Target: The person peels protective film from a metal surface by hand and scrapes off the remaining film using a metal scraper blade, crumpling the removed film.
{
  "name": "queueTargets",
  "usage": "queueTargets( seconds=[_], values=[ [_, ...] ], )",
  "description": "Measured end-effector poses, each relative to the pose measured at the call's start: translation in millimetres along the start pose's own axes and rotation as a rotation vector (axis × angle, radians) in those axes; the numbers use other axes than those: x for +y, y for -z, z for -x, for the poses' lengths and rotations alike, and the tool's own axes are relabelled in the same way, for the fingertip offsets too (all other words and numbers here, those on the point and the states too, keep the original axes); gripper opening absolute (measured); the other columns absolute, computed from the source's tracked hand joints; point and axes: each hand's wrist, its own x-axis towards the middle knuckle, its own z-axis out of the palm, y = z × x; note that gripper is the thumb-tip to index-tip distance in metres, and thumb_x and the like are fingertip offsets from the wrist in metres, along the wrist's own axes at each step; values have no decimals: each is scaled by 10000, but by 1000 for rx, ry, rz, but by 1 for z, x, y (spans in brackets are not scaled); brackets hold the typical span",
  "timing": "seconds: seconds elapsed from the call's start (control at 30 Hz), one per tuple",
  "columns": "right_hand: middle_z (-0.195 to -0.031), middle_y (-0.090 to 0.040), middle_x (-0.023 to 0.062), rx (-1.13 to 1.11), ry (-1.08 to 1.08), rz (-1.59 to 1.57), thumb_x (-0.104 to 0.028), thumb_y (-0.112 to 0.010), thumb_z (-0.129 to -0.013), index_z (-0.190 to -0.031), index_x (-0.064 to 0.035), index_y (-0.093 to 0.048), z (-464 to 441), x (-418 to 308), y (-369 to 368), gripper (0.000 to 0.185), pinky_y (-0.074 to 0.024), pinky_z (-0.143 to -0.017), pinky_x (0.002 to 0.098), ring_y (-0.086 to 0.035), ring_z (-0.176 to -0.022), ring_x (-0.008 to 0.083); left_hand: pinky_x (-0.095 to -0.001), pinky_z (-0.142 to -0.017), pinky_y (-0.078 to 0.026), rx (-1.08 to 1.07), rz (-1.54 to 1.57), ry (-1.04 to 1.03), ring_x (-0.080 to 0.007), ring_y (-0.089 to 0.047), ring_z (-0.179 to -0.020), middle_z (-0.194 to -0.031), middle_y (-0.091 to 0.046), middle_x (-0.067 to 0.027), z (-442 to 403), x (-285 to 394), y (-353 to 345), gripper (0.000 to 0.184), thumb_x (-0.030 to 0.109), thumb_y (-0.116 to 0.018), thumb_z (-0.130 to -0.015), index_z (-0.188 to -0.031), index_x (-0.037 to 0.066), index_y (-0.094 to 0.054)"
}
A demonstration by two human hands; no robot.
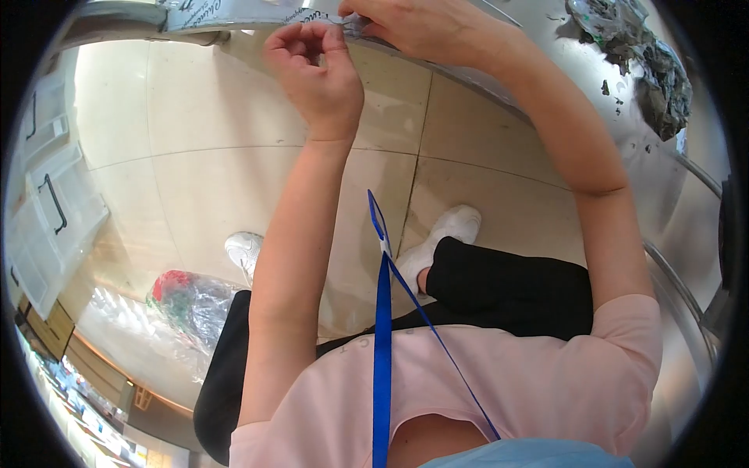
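Observation:
My left hand [320, 78] is closed with fingers curled and thumb against them, just in front of the metal table's near edge. Whatever it pinches, if anything, is too small to make out. Beside it on the right, my right hand [425, 31] reaches over the table edge with its fingers pinched together. The fingertips are partly cut off by the top of the view, and what they hold cannot be told. Next to both hands lies a pale printed sheet or film [234, 12] with dark lettering, along the edge.
A dark grey, crumpled clump [663, 93] sits on the metal table [562, 86] at the right, with small crumbs nearby. Clear plastic boxes with dark handles [58, 203] stand at the left. A filled clear plastic bag [195, 304] lies on the tiled floor by my leg.

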Motion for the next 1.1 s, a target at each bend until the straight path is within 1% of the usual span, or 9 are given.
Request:
queueTargets(
  seconds=[0.37, 0.47, 0.67, 0.7, 0.83, 0.87, 0.9, 0.97, 1.1],
  values=[
    [-807, -549, 107, -26, 60, -74, -135, -522, -764, -769, -42, -548, -17, -3, -4, 97, -437, -730, 367, -539, -810, 281, -214, -758, -458, 23, 76, 0, -134, -563, -815, -874, -557, -105, 3, 4, 12, 368, 21, -610, -830, -1039, -13, -309],
    [-797, -546, 106, -11, 78, -103, -128, -529, -764, -765, -39, -547, -24, -9, 0, 90, -433, -728, 365, -534, -816, 280, -219, -681, -462, 78, 122, -59, -137, -546, -765, -882, -537, -109, 0, 12, 16, 351, -5, -600, -819, -1030, -13, -319],
    [-764, -563, 117, 216, 69, -349, -67, -560, -789, -766, -3, -562, -33, -25, 28, 68, -443, -662, 355, -549, -741, 283, -256, -725, -493, 109, 117, -254, -162, -569, -796, -919, -531, -133, -12, 36, 25, 395, -13, -627, -800, -1028, -12, -305],
    [-764, -573, 123, 249, 57, -381, -59, -564, -799, -778, 6, -570, -36, -26, 33, 69, -447, -650, 351, -556, -725, 283, -245, -720, -492, 107, 113, -360, -160, -571, -784, -908, -538, -128, -19, 39, 22, 297, -2, -585, -821, -1015, -35, -362],
    [-817, -617, 172, 413, -143, -443, -78, -537, -853, -924, 27, -583, -35, -5, 46, 134, -467, -671, 332, -600, -750, 277, -230, -672, -504, 104, 9, -333, -138, -601, -703, -770, -622, -120, -55, 44, 19, 108, 27, -558, -866, -930, -45, -508],
    [-826, -615, 174, 328, -354, -359, -92, -529, -857, -928, 29, -583, -28, -1, 60, 151, -465, -687, 348, -599, -763, 286, -236, -691, -500, 9, -172, -247, -149, -602, -744, -836, -619, -128, -64, 44, 26, 139, 30, -545, -864, -975, -51, -523],
    [-844, -616, 185, 385, -357, -257, -115, -518, -865, -938, 23, -591, -18, 21, 54, 172, -464, -706, 363, -598, -774, 309, -258, -671, -474, -50, -261, -432, -170, -580, -743, -850, -588, -105, -76, 34, 29, 97, 22, -555, -843, -931, -19, -562],
    [-879, -612, 222, 409, -519, 44, -89, -500, -848, -936, 28, -592, 0, 54, 53, 173, -463, -726, 397, -590, -836, 369, -271, -669, -443, -131, -366, -478, -174, -547, -767, -888, -560, -81, -81, 29, 23, 98, 15, -560, -827, -917, 10, -600],
    [-842, -597, 235, 428, -742, 234, -63, -530, -777, -855, 33, -568, 29, 76, 62, 129, -463, -728, 419, -573, -822, 392, -277, -785, -427, -205, -276, -89, -183, -533, -906, -1011, -563, -121, -76, 40, 9, 208, -2, -507, -827, -1021, 7, -580]
  ],
)
